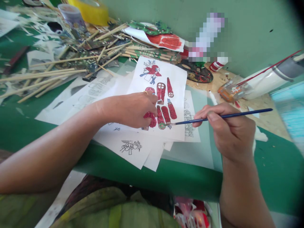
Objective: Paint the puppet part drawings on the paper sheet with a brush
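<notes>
A sheet of white paper (177, 88) printed with figures painted red lies on top of several other sheets. My left hand (133, 109) rests on its left part with fingers bent and a little apart, covering some of the figures. Between the thumb and fingers of my right hand (230, 129) is a thin blue paintbrush (247, 113). Its tip meets the paper, or hovers just over it, beside a small green-painted circle at the lower end of a red shape. Beneath, another sheet (129, 158) shows an uncoloured line drawing of a figure.
Wooden sticks (45, 80) and paper scraps crowd the left and back of the green table (102, 158). Behind the sheets sit a paint palette (201, 74) and a small red-and-white bottle (218, 63). A tilted clear container (234, 88) stands at the right, yellow tape (95, 12) at the back left.
</notes>
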Demonstrator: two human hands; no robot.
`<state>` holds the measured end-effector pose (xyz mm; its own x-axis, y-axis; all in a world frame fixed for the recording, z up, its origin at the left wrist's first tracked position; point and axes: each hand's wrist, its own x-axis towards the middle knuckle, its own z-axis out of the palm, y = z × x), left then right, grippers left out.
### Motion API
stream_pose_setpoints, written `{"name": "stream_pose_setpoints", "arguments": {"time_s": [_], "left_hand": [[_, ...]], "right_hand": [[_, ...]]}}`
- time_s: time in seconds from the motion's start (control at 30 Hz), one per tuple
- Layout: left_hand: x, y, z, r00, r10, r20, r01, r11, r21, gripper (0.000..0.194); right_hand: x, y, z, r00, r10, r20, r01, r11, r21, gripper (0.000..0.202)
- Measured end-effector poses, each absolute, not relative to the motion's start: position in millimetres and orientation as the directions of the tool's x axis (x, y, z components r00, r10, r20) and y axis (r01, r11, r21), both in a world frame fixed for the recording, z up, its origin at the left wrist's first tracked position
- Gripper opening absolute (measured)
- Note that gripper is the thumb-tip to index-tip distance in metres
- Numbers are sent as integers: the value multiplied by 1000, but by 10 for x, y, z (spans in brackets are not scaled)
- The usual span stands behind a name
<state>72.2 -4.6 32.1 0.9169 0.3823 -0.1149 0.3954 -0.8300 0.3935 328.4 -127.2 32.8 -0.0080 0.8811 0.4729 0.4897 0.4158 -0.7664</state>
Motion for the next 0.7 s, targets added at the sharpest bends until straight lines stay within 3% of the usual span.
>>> {"name": "stream_pose_setpoints", "arguments": {"time_s": [0.4, 0.7], "left_hand": [[723, -41, 308, 918, 381, -108, 391, -827, 404, 13], [719, -37, 288, 911, 396, -113, 404, -811, 423, 12]], "right_hand": [[3285, -1294, 317, -26, 911, 412, 483, 372, -792, 15], [3309, -1265, 290, -16, 894, 447, 477, 400, -783, 16]]}}
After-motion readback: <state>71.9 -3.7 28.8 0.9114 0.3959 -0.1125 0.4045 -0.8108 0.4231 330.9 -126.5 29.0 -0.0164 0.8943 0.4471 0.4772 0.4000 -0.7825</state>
